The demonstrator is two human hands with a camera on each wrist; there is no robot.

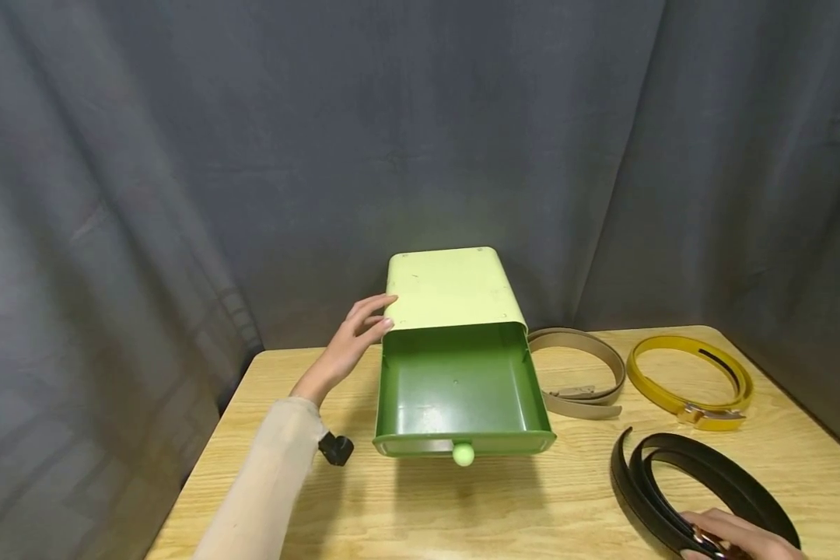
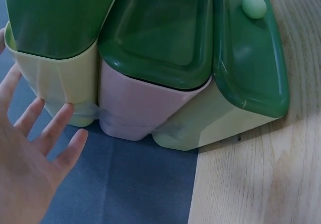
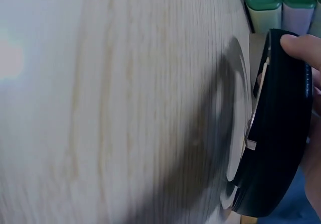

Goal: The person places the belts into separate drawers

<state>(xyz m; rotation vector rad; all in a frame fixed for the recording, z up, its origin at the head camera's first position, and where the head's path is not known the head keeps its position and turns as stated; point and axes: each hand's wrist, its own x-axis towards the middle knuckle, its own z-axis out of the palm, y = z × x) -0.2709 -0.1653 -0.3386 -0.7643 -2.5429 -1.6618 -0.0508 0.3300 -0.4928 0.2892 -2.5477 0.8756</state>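
Observation:
On the table stands a stacked drawer unit (image 1: 448,284) with a pale green top. Its top dark green drawer (image 1: 420,446), with a round light green knob (image 1: 463,454), is pulled out, and nothing shows inside. My left hand (image 1: 343,350) touches the unit's upper left edge with its fingers extended. A pink middle section (image 2: 145,101) and a pale green lower one (image 2: 215,118), both with closed drawers, show in the left wrist view. At the front right, my right hand (image 1: 745,537) grips a coiled black belt (image 3: 281,128), held up on its side with its metal buckle showing.
Right of the drawer unit lies a coiled taupe belt (image 1: 610,362). Farther right is a coiled yellow belt (image 1: 654,395) with a metal buckle. A grey curtain (image 1: 420,155) hangs behind the wooden table (image 1: 252,435) and along its sides.

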